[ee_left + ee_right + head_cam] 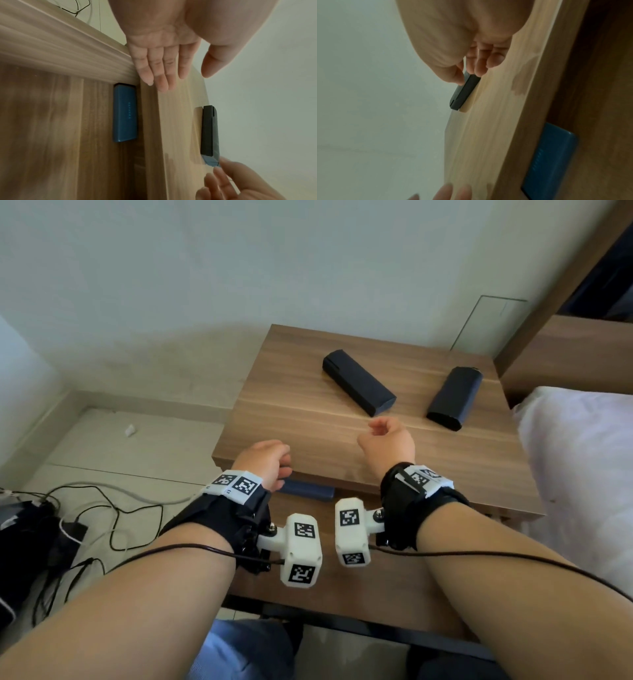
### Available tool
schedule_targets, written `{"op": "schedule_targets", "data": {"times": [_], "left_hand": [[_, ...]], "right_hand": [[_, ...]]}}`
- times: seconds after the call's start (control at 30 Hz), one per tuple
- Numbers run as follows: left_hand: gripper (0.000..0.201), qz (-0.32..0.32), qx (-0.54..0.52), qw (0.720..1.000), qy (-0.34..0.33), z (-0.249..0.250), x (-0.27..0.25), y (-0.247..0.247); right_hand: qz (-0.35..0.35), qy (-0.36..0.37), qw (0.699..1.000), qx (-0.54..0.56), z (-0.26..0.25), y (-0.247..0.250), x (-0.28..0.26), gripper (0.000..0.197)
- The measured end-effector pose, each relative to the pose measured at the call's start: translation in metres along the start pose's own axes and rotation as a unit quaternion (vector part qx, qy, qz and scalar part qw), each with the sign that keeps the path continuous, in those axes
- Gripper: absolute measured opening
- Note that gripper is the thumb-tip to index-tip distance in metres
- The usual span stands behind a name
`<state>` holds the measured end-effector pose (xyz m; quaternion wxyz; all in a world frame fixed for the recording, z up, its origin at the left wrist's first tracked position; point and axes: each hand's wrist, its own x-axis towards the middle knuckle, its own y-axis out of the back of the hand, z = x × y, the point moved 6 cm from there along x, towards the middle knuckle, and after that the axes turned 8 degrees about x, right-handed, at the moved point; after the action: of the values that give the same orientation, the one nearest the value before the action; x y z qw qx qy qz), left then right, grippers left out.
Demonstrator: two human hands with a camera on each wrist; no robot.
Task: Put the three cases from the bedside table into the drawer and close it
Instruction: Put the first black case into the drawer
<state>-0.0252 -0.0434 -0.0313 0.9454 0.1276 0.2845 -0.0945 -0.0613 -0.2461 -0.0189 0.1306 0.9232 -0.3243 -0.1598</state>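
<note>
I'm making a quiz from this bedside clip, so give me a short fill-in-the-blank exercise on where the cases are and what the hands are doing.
1. The number of dark cases lying on top of the bedside table is ____.
2. The blue case already lies inside the open ____.
3. The left hand holds ____; its fingers are straight.
4. The hand reaching toward the nearer dark case on the tabletop is the ____ hand.

Missing words: two; drawer; nothing; right
</note>
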Motion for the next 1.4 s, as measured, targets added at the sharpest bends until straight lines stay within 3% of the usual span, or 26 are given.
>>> {"op": "schedule_targets", "data": {"times": [0.1, 0.3, 0.6, 0.8, 0.93, 1.0, 1.13, 1.4], "left_hand": [[0.036, 0.015, -0.019, 1.0, -0.008, 0.01, 0.015, -0.003], [0.039, 0.032, -0.022, 0.999, 0.007, 0.017, 0.044, -0.011], [0.04, 0.042, -0.026, 0.998, 0.036, 0.01, 0.058, -0.009], [0.03, 0.04, -0.08, 0.996, 0.013, 0.006, 0.051, -0.005], [0.009, 0.036, -0.131, 0.99, 0.023, 0.0, 0.04, 0.002], [0.008, 0.035, -0.13, 0.991, 0.021, -0.002, 0.033, 0.005], [0.031, 0.043, -0.123, 0.992, 0.001, -0.007, 0.018, 0.01], [0.045, 0.025, -0.131, 0.991, 0.023, -0.027, -0.019, 0.02]], "right_hand": [[0.024, -0.002, 0.999, -0.02, -0.005, 0.005, 0.024, 0.057], [0.036, -0.003, 0.992, -0.122, -0.01, 0.003, 0.068, 0.073], [0.004, -0.048, 0.97, -0.24, -0.004, -0.013, 0.099, 0.066], [-0.013, -0.048, 0.969, -0.24, -0.004, -0.01, 0.083, 0.057], [-0.033, -0.007, 0.981, -0.193, -0.005, -0.008, 0.061, 0.054], [-0.057, 0.014, 0.985, -0.161, -0.006, -0.009, 0.045, 0.052], [-0.098, 0.035, 0.987, -0.119, -0.005, -0.007, 0.012, 0.045], [-0.201, 0.064, 0.966, -0.147, 0.008, -0.005, -0.046, 0.044]]}}
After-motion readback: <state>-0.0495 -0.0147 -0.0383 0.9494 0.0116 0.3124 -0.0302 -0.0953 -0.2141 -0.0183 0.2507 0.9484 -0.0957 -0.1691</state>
